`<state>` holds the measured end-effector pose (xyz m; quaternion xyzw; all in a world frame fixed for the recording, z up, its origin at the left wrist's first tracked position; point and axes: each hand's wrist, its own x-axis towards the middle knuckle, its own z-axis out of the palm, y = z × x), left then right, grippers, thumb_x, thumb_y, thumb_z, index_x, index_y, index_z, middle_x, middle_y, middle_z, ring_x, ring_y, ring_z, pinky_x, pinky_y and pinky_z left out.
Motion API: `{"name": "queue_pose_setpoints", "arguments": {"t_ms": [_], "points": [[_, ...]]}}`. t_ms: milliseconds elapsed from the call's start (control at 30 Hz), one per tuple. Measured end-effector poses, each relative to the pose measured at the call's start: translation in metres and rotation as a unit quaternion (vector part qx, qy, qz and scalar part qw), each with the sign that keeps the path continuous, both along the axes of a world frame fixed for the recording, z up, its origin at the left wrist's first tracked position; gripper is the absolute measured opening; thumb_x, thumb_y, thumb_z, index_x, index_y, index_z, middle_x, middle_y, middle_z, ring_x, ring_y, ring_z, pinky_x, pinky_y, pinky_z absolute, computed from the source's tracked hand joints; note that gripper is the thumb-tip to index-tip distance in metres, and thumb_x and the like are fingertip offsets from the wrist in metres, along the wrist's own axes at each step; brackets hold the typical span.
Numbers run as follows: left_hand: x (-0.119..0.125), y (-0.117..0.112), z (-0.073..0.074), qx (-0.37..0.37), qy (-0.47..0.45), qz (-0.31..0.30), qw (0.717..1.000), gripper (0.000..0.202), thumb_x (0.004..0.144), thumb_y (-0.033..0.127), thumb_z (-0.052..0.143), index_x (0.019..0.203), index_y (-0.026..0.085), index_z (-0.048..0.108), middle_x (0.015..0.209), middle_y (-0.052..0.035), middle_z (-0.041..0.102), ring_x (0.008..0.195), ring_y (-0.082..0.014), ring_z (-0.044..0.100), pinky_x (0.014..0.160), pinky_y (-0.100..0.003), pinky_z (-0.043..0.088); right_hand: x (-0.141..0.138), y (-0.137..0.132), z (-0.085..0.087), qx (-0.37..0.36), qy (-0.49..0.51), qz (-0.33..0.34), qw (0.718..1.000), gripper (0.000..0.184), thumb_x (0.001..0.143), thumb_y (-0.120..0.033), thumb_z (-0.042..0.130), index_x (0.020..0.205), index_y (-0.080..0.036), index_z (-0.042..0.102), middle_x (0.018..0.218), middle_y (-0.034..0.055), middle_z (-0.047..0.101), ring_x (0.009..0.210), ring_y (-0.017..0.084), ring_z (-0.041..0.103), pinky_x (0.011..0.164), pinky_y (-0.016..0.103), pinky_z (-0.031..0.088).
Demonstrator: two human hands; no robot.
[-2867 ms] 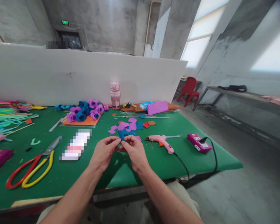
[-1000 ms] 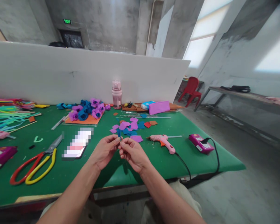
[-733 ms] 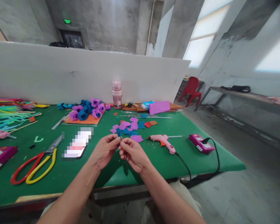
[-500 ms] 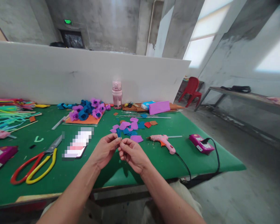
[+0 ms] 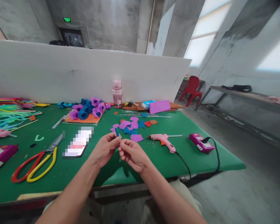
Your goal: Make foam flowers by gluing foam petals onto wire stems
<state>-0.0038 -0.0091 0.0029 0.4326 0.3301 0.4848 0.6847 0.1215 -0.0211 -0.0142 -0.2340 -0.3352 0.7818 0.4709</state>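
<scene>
"What's the green desk carrying?"
"Red-and-yellow-handled scissors are lying on the left; a pink glue gun is resting on the right, near a magenta box."
"What's lying in the middle?"
"Purple and blue pieces are lying there; a pink bottle is standing upright behind them."

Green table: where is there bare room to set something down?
Bare: nearside of the phone, between scissors and left forearm; between glue gun and purple box. Crowded: petals beyond the right hand, flowers, strips at far left.
</scene>
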Motion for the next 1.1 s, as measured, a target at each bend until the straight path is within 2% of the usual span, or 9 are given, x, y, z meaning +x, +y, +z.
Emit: {"name": "queue_pose_setpoints", "arguments": {"t_ms": [100, 233, 367, 500, 633, 833, 933, 1100], "points": [[-0.002, 0.002, 0.002, 0.021, 0.017, 0.017, 1.0, 0.014, 0.069, 0.025, 0.067, 0.073, 0.013, 0.059, 0.059, 0.0027, 0.052, 0.053, -0.0067, 0.049, 0.052, -0.019, 0.04, 0.0, 0.001, 0.0, 0.005, -0.005, -0.024, 1.0, 0.022, 0.067, -0.031, 0.07, 0.07, -0.014, 0.056, 0.058, -0.0041, 0.055, 0.044, 0.002, 0.048, 0.04, 0.011, 0.04], [-0.007, 0.007, 0.003, 0.042, 0.027, 0.037, 0.998, 0.032, 0.064, 0.026, 0.072, 0.092, 0.013, 0.064, 0.071, -0.0006, 0.058, 0.061, -0.0077, 0.049, 0.058, -0.019, 0.04, -0.001, 0.002, 0.002, -0.009, -0.007, -0.079, 0.997, 0.025, 0.064, -0.032, 0.072, 0.072, -0.014, 0.058, 0.056, -0.0052, 0.053, 0.043, 0.001, 0.045, 0.04, 0.011, 0.039], [-0.008, 0.009, 0.0, 0.019, 0.052, 0.078, 0.995, 0.027, 0.066, 0.029, 0.069, 0.088, 0.014, 0.067, 0.072, -0.0015, 0.06, 0.062, -0.0076, 0.049, 0.058, -0.019, 0.039, -0.002, 0.003, 0.001, -0.019, -0.016, -0.096, 0.995, 0.027, 0.061, -0.034, 0.073, 0.071, -0.014, 0.058, 0.056, -0.005, 0.054, 0.043, 0.002, 0.046, 0.04, 0.011, 0.039], [-0.001, 0.005, -0.002, 0.022, 0.083, 0.071, 0.994, 0.023, 0.066, 0.028, 0.07, 0.084, 0.013, 0.069, 0.067, -0.0013, 0.061, 0.06, -0.0076, 0.048, 0.056, -0.019, 0.038, -0.004, 0.004, -0.004, -0.003, -0.023, -0.113, 0.993, 0.027, 0.062, -0.034, 0.073, 0.069, -0.014, 0.056, 0.057, -0.0046, 0.055, 0.043, 0.002, 0.046, 0.04, 0.012, 0.039], [0.004, -0.001, 0.003, 0.007, 0.077, 0.048, 0.996, 0.026, 0.069, 0.031, 0.067, 0.086, 0.012, 0.069, 0.057, 0.0001, 0.056, 0.053, -0.0089, 0.048, 0.051, -0.021, 0.039, -0.006, 0.003, -0.005, 0.008, -0.021, -0.099, 0.995, 0.026, 0.064, -0.033, 0.072, 0.071, -0.015, 0.056, 0.059, -0.0042, 0.056, 0.043, 0.002, 0.046, 0.039, 0.012, 0.039], [0.001, -0.004, 0.009, 0.004, 0.059, 0.012, 0.998, 0.027, 0.069, 0.03, 0.066, 0.089, 0.011, 0.068, 0.062, -0.0025, 0.059, 0.056, -0.0106, 0.053, 0.052, -0.022, 0.044, -0.005, 0.002, -0.004, 0.002, 0.0, -0.08, 0.997, 0.026, 0.065, -0.033, 0.072, 0.072, -0.015, 0.055, 0.058, -0.0048, 0.054, 0.043, 0.002, 0.045, 0.04, 0.012, 0.038], [0.0, -0.004, 0.008, 0.011, 0.051, -0.002, 0.999, 0.027, 0.073, 0.031, 0.062, 0.091, 0.013, 0.067, 0.06, -0.001, 0.056, 0.053, -0.0104, 0.052, 0.049, -0.022, 0.043, -0.005, 0.002, -0.005, 0.005, -0.005, -0.079, 0.997, 0.025, 0.066, -0.033, 0.071, 0.074, -0.015, 0.056, 0.059, -0.0048, 0.054, 0.044, 0.002, 0.046, 0.04, 0.012, 0.039], [0.002, -0.005, 0.007, 0.034, 0.06, 0.006, 0.998, 0.025, 0.075, 0.033, 0.06, 0.088, 0.013, 0.066, 0.058, -0.0006, 0.055, 0.05, -0.0109, 0.052, 0.046, -0.023, 0.044, -0.005, 0.001, -0.005, -0.004, -0.011, -0.07, 0.997, 0.025, 0.066, -0.033, 0.071, 0.08, -0.016, 0.058, 0.058, -0.0053, 0.054, 0.044, 0.003, 0.046, 0.041, 0.013, 0.039]]}}
